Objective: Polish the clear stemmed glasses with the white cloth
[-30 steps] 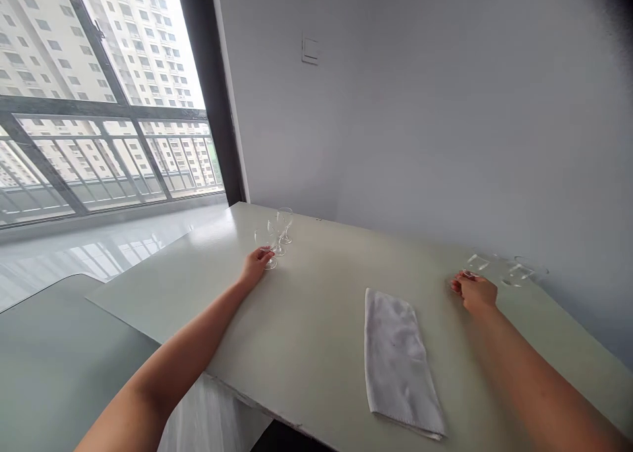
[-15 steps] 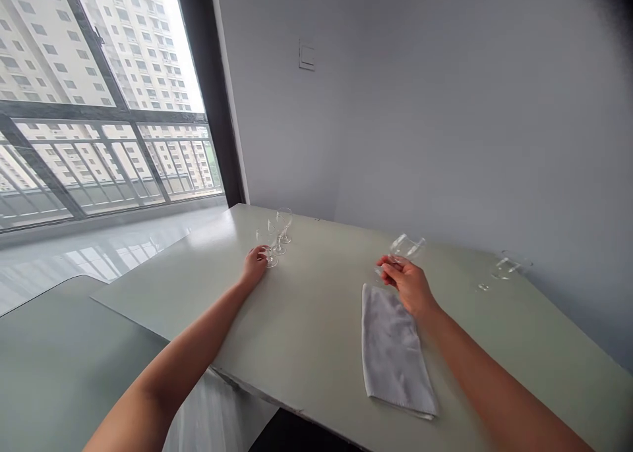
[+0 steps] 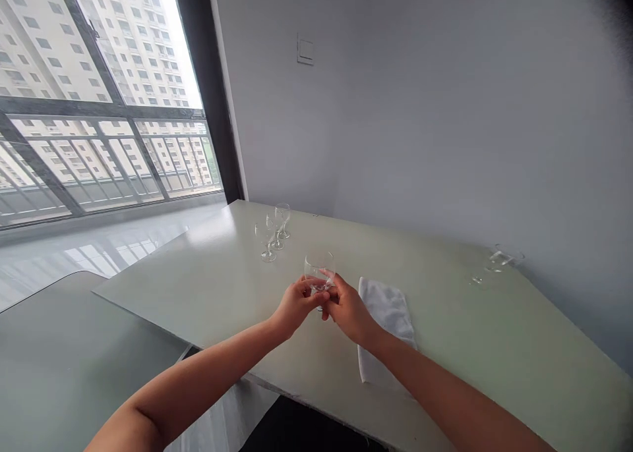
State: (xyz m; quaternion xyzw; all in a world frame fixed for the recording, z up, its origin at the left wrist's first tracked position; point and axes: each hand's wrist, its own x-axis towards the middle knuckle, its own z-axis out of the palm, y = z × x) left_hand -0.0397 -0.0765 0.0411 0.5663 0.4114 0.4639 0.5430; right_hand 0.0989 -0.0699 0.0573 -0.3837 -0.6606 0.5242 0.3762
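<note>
Both my hands meet over the middle of the pale green table [image 3: 519, 346], holding one clear wine glass [image 3: 319, 272] upright. My left hand [image 3: 295, 304] pinches its lower part from the left, and my right hand [image 3: 347, 307] grips it from the right. Just right of my hands lies a folded white cloth [image 3: 390, 310], partly hidden by my right forearm. A group of three clear wine glasses [image 3: 273, 231] stands upright near the table's far left corner. Another glass [image 3: 494, 262] lies on its side at the far right by the wall.
A grey wall with a white switch plate [image 3: 305, 50] runs behind the table. On the left, a large window [image 3: 99, 96] with a railing looks out at apartment blocks. Below the table's left edge sits a lower grey surface [image 3: 59, 366].
My right hand picked up a glass from the far right and carried it left over the cloth to the middle. My left hand left the group of glasses and joined it on the glass.
</note>
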